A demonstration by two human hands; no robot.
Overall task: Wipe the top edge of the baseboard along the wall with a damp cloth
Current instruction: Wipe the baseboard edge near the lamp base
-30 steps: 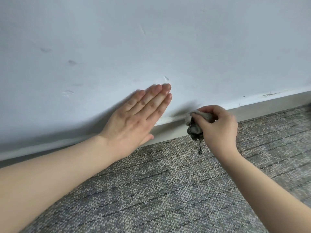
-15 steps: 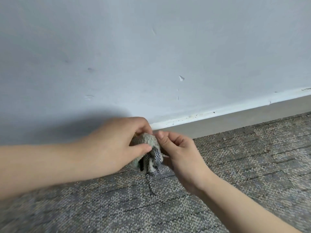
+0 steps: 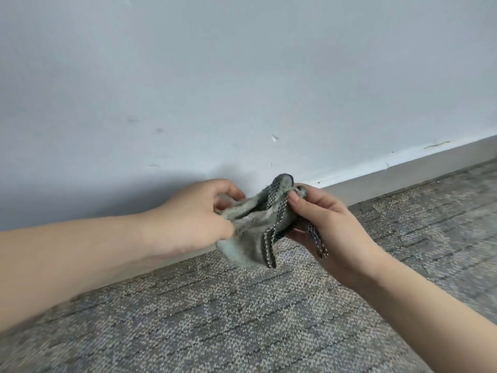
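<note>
Cloth [image 3: 248, 235], a soft grey-green rag with a fuzzy nap and a woven black-and-white checked border [image 3: 269, 238], hangs crumpled between our two hands, lifted off the carpet [image 3: 242, 319] and held just in front of the baseboard [image 3: 403, 173]; we cannot tell whether it brushes the wall behind it. Our left hand [image 3: 188, 219] pinches the left side, its fingers [image 3: 228, 189] curled round a loose fold. Our right hand [image 3: 330, 224] grips the upper right corner, thumb pressed onto the checked band, while one free end of that band dangles across the palm. The baseboard is a flat, pale grey strip rising toward the right, and its top edge shows as a thin white line dotted with dark specks and small chips of paint. The wall [image 3: 242, 76] above is smooth, matte, bluish grey, marked by a few nicks and scuffs. The carpet is short looped pile, mottled grey and beige, crossed by rows of darker dashes.
</note>
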